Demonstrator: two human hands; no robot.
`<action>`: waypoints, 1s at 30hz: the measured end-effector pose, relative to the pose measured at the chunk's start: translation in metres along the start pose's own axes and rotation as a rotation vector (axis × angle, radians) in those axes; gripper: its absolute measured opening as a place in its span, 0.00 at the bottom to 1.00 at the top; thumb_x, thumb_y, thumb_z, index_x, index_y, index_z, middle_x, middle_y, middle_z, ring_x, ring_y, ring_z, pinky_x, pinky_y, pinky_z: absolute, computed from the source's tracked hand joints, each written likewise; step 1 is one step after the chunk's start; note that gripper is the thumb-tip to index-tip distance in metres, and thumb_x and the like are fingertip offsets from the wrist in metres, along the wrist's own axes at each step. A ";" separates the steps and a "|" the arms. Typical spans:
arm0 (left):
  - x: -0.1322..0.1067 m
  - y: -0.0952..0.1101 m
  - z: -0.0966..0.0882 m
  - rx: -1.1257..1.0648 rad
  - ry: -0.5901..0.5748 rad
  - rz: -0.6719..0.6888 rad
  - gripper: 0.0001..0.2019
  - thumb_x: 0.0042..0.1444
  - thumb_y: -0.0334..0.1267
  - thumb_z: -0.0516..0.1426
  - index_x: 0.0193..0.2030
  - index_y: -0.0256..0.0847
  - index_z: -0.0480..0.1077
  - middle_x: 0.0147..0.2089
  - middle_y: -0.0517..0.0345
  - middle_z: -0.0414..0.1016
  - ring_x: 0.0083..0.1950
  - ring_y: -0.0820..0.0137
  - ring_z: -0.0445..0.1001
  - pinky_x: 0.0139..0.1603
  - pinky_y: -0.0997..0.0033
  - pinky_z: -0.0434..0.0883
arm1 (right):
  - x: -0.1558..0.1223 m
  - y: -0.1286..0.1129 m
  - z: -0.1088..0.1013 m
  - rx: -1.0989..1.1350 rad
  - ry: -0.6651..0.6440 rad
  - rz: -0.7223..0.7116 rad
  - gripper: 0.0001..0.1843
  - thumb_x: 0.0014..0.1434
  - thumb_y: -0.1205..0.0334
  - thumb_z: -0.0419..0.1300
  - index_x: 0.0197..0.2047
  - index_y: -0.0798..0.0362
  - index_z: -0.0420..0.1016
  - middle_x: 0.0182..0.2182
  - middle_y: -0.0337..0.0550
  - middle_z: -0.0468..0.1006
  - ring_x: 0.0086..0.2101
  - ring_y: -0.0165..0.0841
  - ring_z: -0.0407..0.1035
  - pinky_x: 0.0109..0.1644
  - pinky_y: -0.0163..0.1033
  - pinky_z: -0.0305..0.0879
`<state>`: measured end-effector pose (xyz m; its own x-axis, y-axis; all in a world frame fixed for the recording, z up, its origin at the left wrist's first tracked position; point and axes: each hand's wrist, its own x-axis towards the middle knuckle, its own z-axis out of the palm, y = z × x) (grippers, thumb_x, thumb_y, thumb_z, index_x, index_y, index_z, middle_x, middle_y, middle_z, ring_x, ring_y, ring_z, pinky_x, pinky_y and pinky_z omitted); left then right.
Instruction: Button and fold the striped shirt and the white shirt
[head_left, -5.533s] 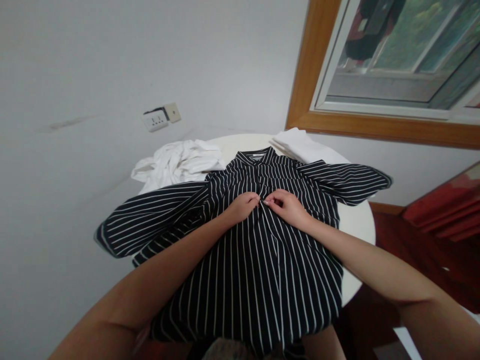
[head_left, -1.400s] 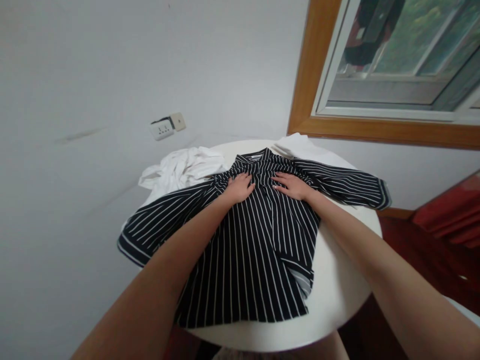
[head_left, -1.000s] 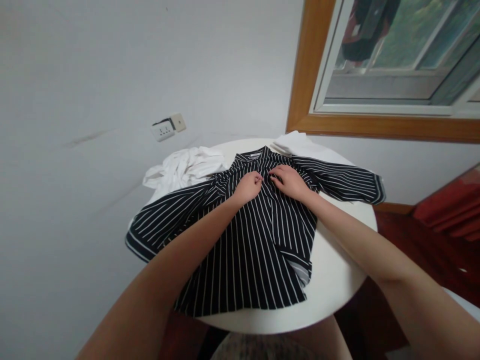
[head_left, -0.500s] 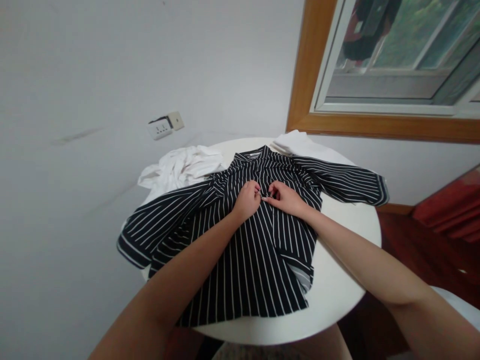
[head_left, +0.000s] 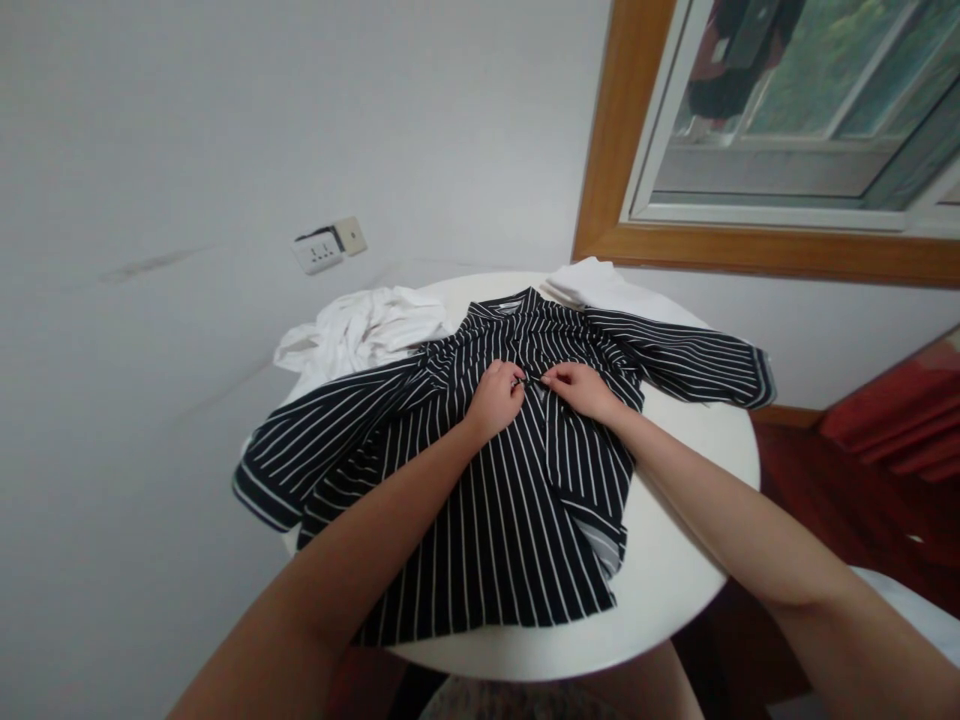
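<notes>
A black shirt with white stripes (head_left: 480, 540) lies spread over a round white table, its collar toward the wall and its sleeves out to both sides. Along the front opening, my left hand (head_left: 496, 400) pinches the shirt's edge at mid-chest. My right hand (head_left: 581, 388) is closed on the opposite front edge, a short gap to the right. The fabric between my fingertips is slightly lifted. Any button there is too small to make out. Below my hands the two front panels lie apart toward the hem.
Crumpled white cloth (head_left: 367, 325) lies at the table's back left, and folded white cloth (head_left: 600, 285) at the back right. The white table (head_left: 697, 480) stands against a wall with a socket (head_left: 318, 252). A wood-framed window (head_left: 600, 235) is on the right.
My right hand's fingers have drawn closer together and moved slightly right and up, stretching the fabric between the hands. My left hand stays nearly in place.
</notes>
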<state>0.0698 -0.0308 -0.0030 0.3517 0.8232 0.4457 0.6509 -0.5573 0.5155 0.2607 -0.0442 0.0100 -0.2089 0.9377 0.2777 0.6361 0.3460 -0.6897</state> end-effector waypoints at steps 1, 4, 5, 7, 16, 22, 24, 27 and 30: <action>0.000 0.000 0.001 0.001 0.001 0.000 0.07 0.56 0.28 0.53 0.40 0.38 0.69 0.41 0.54 0.66 0.42 0.68 0.70 0.51 0.62 0.71 | 0.000 0.001 -0.002 0.061 -0.024 0.030 0.10 0.59 0.59 0.57 0.32 0.53 0.77 0.31 0.40 0.78 0.32 0.32 0.70 0.40 0.38 0.65; 0.001 0.001 0.001 0.016 -0.010 0.003 0.06 0.58 0.30 0.53 0.39 0.38 0.71 0.40 0.53 0.67 0.42 0.68 0.71 0.51 0.63 0.71 | 0.000 0.003 -0.006 0.257 -0.078 0.122 0.11 0.59 0.56 0.58 0.33 0.53 0.77 0.27 0.38 0.77 0.26 0.29 0.69 0.36 0.36 0.66; 0.001 0.002 0.000 0.027 -0.017 0.005 0.06 0.59 0.31 0.54 0.39 0.38 0.72 0.39 0.53 0.68 0.42 0.67 0.71 0.51 0.63 0.70 | 0.000 0.004 -0.006 0.311 -0.084 0.142 0.11 0.58 0.56 0.58 0.33 0.54 0.77 0.27 0.37 0.77 0.26 0.28 0.69 0.36 0.35 0.66; 0.001 0.005 -0.002 0.053 -0.033 0.007 0.05 0.59 0.33 0.54 0.38 0.39 0.72 0.38 0.54 0.68 0.43 0.66 0.70 0.51 0.62 0.70 | 0.000 0.006 -0.006 0.388 -0.075 0.165 0.10 0.57 0.55 0.60 0.32 0.54 0.76 0.25 0.37 0.77 0.25 0.28 0.69 0.35 0.34 0.67; 0.001 0.011 -0.003 0.134 -0.050 -0.039 0.03 0.57 0.37 0.58 0.36 0.40 0.71 0.40 0.54 0.70 0.48 0.63 0.70 0.54 0.59 0.67 | 0.001 0.007 -0.004 0.519 -0.092 0.230 0.11 0.56 0.56 0.62 0.30 0.54 0.77 0.21 0.36 0.76 0.24 0.26 0.69 0.34 0.33 0.67; 0.001 0.011 -0.004 0.145 -0.062 -0.015 0.04 0.58 0.37 0.57 0.35 0.40 0.69 0.37 0.54 0.68 0.43 0.64 0.69 0.51 0.60 0.68 | 0.001 0.005 -0.004 0.538 -0.094 0.249 0.12 0.56 0.54 0.63 0.29 0.55 0.76 0.21 0.37 0.77 0.23 0.26 0.69 0.33 0.32 0.68; 0.000 0.010 -0.004 0.159 -0.057 -0.012 0.05 0.59 0.37 0.55 0.34 0.40 0.69 0.36 0.55 0.68 0.43 0.64 0.69 0.50 0.60 0.68 | 0.001 0.005 -0.004 0.570 -0.089 0.263 0.12 0.55 0.54 0.65 0.29 0.55 0.76 0.21 0.38 0.77 0.23 0.25 0.70 0.33 0.32 0.68; 0.000 0.010 -0.003 0.174 -0.054 -0.002 0.06 0.60 0.37 0.54 0.32 0.40 0.69 0.35 0.55 0.67 0.42 0.64 0.69 0.49 0.60 0.68 | 0.002 0.002 -0.004 0.634 -0.074 0.299 0.13 0.53 0.54 0.67 0.28 0.55 0.75 0.21 0.38 0.76 0.24 0.26 0.70 0.33 0.32 0.70; 0.001 0.009 -0.003 0.153 -0.049 0.016 0.07 0.59 0.37 0.55 0.31 0.40 0.70 0.34 0.56 0.67 0.40 0.66 0.69 0.48 0.62 0.68 | 0.002 -0.005 -0.004 0.711 -0.010 0.334 0.14 0.51 0.53 0.69 0.27 0.55 0.74 0.22 0.39 0.76 0.25 0.27 0.71 0.34 0.35 0.73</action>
<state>0.0737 -0.0357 0.0040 0.3927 0.8209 0.4147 0.7387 -0.5501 0.3894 0.2597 -0.0444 0.0166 -0.0995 0.9948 -0.0235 0.0394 -0.0196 -0.9990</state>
